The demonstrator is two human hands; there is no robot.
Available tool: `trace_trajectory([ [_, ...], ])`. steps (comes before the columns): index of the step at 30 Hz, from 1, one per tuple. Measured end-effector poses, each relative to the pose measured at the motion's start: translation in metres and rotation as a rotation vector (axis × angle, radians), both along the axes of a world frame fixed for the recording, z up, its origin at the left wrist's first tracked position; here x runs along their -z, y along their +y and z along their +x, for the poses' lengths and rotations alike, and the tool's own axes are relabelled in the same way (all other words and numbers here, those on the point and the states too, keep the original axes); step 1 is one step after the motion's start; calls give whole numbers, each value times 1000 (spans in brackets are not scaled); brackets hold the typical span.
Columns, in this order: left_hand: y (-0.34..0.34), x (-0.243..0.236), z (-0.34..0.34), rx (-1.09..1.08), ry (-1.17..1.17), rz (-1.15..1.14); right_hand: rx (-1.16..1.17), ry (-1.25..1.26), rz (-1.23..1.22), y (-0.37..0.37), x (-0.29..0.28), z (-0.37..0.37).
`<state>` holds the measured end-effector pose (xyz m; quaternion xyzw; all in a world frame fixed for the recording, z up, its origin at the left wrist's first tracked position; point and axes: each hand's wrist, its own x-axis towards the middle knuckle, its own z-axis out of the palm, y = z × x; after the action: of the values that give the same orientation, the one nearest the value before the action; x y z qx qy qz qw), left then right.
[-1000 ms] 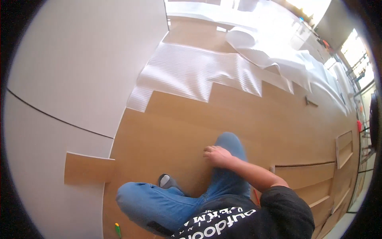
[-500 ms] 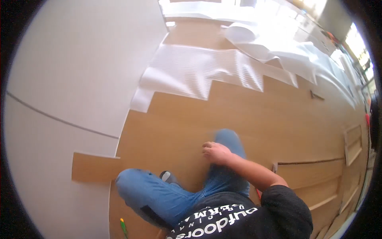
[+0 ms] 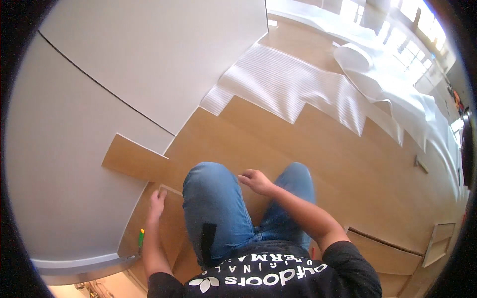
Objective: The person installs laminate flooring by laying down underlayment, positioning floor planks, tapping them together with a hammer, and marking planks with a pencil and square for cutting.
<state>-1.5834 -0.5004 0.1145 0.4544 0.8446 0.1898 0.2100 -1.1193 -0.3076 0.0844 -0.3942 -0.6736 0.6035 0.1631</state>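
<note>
My left hand (image 3: 157, 202) is down beside my left knee, its fingers closed at the corner of a wood-coloured floor plank (image 3: 171, 211) with a pale end edge. My leg hides part of that plank. Between my knees hangs my right hand (image 3: 256, 182), fingers curled in and nothing visible in them. Another short plank piece (image 3: 133, 158) lies by the white wall panel, left of my left knee. Close to my left forearm is a green and yellow tool (image 3: 141, 238), perhaps a cutter.
Laid wooden flooring (image 3: 328, 149) ends in a stepped edge against white ribbed underlay sheet (image 3: 278, 77). A roll of white sheet (image 3: 355, 57) lies farther back. White wall panels (image 3: 164, 64) stand at left. A small block-like tool (image 3: 421, 164) and loose planks (image 3: 387, 243) are at right.
My view has turned, so the scene has swung. My left hand and forearm have come into sight beside the plank. My right hand has moved off my right knee to between the knees.
</note>
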Motion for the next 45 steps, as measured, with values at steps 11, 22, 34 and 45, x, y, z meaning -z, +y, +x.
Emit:
trace_trajectory([
  [11, 227, -34, 153, 345, -169, 311, 246, 368, -271, 50, -10, -41],
  [22, 136, 116, 63, 318, -140, -368, 731, 319, -395, 118, 45, 59],
  [34, 472, 57, 256, 757, -327, -150, 1237, 754, -162, 197, 0, 168],
  [45, 589, -163, 456, 880, -790, 222, 1162, 793, 292, 220, -90, 226],
])
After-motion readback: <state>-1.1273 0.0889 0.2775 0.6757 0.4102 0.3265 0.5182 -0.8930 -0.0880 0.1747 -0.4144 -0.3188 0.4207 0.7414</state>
